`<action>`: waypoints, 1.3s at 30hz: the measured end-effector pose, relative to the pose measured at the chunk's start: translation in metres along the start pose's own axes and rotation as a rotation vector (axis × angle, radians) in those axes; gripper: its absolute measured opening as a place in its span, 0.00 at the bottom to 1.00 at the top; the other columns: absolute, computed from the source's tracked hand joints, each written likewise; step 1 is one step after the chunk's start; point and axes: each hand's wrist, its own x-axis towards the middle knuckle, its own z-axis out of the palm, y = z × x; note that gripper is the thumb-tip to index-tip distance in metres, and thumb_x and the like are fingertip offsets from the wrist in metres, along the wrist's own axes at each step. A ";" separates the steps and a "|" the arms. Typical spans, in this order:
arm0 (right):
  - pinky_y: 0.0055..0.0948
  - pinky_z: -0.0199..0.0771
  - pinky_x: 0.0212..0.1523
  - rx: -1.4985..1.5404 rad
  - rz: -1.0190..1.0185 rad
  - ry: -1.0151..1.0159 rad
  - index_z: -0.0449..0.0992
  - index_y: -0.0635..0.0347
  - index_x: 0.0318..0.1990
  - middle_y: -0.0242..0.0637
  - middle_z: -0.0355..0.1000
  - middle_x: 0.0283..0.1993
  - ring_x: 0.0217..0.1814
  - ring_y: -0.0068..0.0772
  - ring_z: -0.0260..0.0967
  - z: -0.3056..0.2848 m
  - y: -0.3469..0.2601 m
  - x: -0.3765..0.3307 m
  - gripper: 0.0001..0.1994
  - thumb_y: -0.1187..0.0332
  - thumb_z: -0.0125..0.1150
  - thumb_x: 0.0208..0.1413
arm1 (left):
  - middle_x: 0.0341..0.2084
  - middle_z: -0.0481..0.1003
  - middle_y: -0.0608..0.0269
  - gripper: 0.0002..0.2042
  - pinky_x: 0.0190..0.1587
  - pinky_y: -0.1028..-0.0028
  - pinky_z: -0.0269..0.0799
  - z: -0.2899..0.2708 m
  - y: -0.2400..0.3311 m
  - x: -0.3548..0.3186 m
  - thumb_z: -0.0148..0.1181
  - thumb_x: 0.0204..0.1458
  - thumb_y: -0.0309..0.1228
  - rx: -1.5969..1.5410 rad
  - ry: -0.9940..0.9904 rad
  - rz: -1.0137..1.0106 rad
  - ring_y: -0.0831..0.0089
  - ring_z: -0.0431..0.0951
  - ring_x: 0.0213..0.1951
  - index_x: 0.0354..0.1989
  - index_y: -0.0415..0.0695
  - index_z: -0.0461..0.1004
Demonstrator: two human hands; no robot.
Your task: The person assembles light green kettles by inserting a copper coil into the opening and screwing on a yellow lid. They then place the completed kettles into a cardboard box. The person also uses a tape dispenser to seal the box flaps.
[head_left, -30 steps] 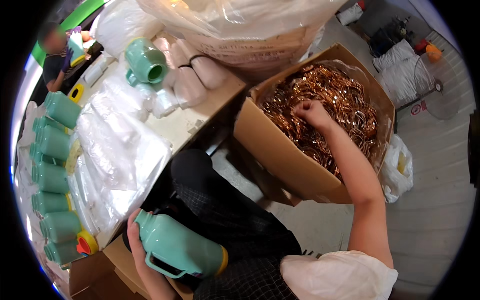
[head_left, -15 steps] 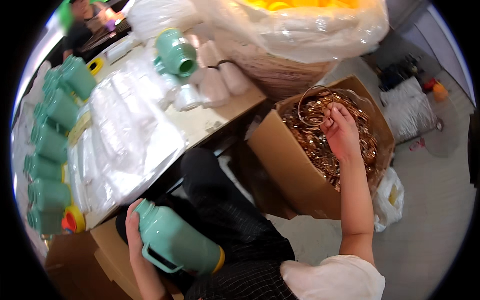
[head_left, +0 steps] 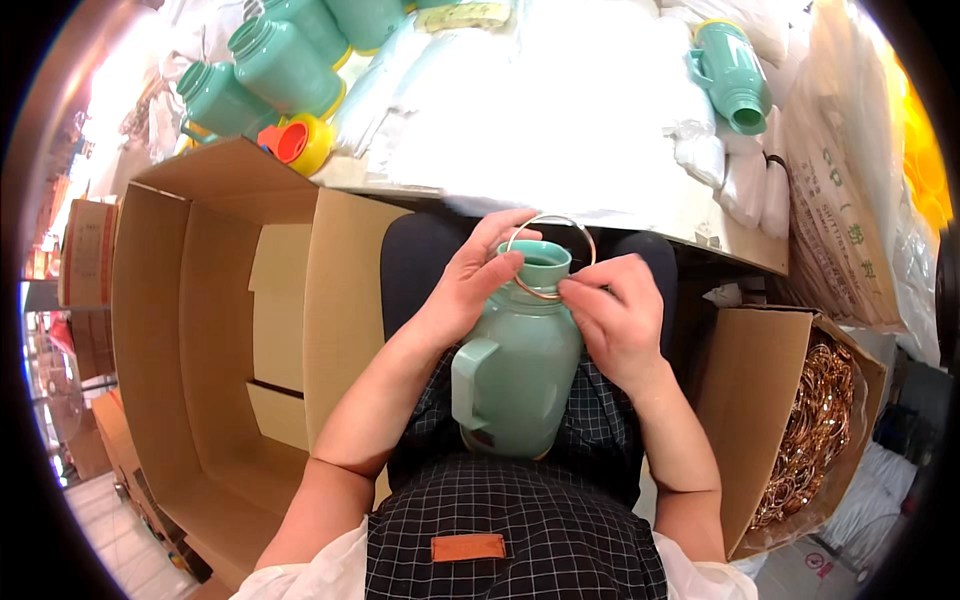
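A pale green thermos flask (head_left: 532, 375) with a side handle stands tilted in my lap, its open neck upward. My left hand (head_left: 462, 290) is closed round the side of the neck, steadying the flask. Between thumb and fingers my right hand (head_left: 620, 318) pinches a thin copper-coloured metal ring (head_left: 591, 238). The ring lies slanted about the flask's mouth: its lower part crosses the front of the neck, its upper part stands above the rim. Some of my left fingers are hidden behind the neck.
A carton (head_left: 745, 385) of shiny copper-coloured rings stands at my right. A large open carton (head_left: 215, 340) is at my left. On the table (head_left: 640, 205) ahead are plastic bags, several green flasks (head_left: 275, 70), yellow-and-red parts (head_left: 300, 145) and another flask (head_left: 728, 75) lying down.
My right hand has brought the ring from the carton to the flask's neck. The flask now stands more upright between both hands, and my view has turned to the left.
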 end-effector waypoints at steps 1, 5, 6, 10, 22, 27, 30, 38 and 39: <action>0.33 0.72 0.41 0.042 0.090 0.028 0.83 0.54 0.37 0.33 0.74 0.36 0.41 0.38 0.69 0.002 0.000 -0.005 0.10 0.77 0.70 0.45 | 0.63 0.68 0.53 0.31 0.67 0.66 0.62 0.005 -0.002 -0.003 0.54 0.63 0.37 -0.099 0.070 -0.008 0.67 0.69 0.62 0.73 0.42 0.54; 0.30 0.68 0.56 0.755 0.510 0.253 0.81 0.61 0.38 0.35 0.72 0.45 0.52 0.31 0.67 0.034 -0.004 -0.029 0.06 0.78 0.69 0.54 | 0.62 0.69 0.54 0.27 0.67 0.66 0.62 0.004 -0.021 -0.008 0.53 0.62 0.32 -0.109 0.100 0.094 0.67 0.69 0.62 0.70 0.41 0.60; 0.31 0.67 0.58 0.963 0.612 0.334 0.80 0.63 0.38 0.36 0.71 0.48 0.53 0.30 0.67 0.040 -0.009 -0.031 0.05 0.78 0.68 0.55 | 0.62 0.70 0.54 0.27 0.67 0.66 0.62 0.003 -0.022 -0.010 0.53 0.62 0.32 -0.135 0.086 0.068 0.67 0.70 0.62 0.70 0.41 0.60; 0.37 0.66 0.63 0.904 0.546 0.365 0.77 0.63 0.35 0.36 0.67 0.46 0.53 0.31 0.67 0.048 -0.015 -0.033 0.05 0.78 0.69 0.54 | 0.59 0.72 0.55 0.27 0.67 0.66 0.63 0.007 -0.016 -0.025 0.54 0.58 0.28 -0.158 0.186 -0.005 0.68 0.71 0.61 0.68 0.40 0.63; 0.25 0.63 0.56 0.836 0.538 0.186 0.71 0.60 0.42 0.36 0.62 0.46 0.47 0.25 0.62 0.052 -0.017 -0.025 0.09 0.78 0.61 0.54 | 0.61 0.67 0.54 0.30 0.67 0.63 0.63 0.013 -0.009 -0.051 0.56 0.56 0.27 -0.221 0.355 0.017 0.63 0.69 0.62 0.68 0.45 0.58; 0.28 0.63 0.60 1.160 1.129 0.059 0.66 0.59 0.51 0.36 0.68 0.49 0.52 0.26 0.64 0.046 -0.024 -0.014 0.14 0.73 0.43 0.58 | 0.55 0.71 0.55 0.22 0.62 0.68 0.69 0.018 0.002 -0.054 0.46 0.60 0.26 -0.455 0.352 -0.176 0.69 0.73 0.56 0.64 0.43 0.63; 0.26 0.68 0.54 1.301 1.244 -0.052 0.68 0.58 0.50 0.34 0.69 0.47 0.49 0.24 0.67 0.040 -0.020 -0.010 0.13 0.73 0.45 0.58 | 0.49 0.76 0.58 0.18 0.60 0.71 0.70 0.010 -0.002 -0.052 0.45 0.60 0.24 -0.492 0.319 -0.233 0.72 0.76 0.53 0.58 0.41 0.68; 0.24 0.74 0.51 1.338 1.244 -0.077 0.71 0.61 0.52 0.31 0.74 0.46 0.47 0.22 0.73 0.055 0.003 -0.015 0.13 0.63 0.57 0.68 | 0.46 0.76 0.67 0.11 0.53 0.74 0.74 0.000 0.010 -0.024 0.53 0.64 0.28 -0.336 0.104 -0.400 0.77 0.77 0.49 0.54 0.46 0.74; 0.26 0.74 0.54 1.321 1.134 0.020 0.71 0.62 0.54 0.33 0.74 0.48 0.49 0.24 0.73 0.050 -0.003 -0.010 0.15 0.63 0.59 0.66 | 0.48 0.76 0.65 0.12 0.55 0.73 0.73 0.002 0.006 -0.023 0.53 0.64 0.29 -0.237 0.259 -0.407 0.74 0.76 0.51 0.54 0.45 0.74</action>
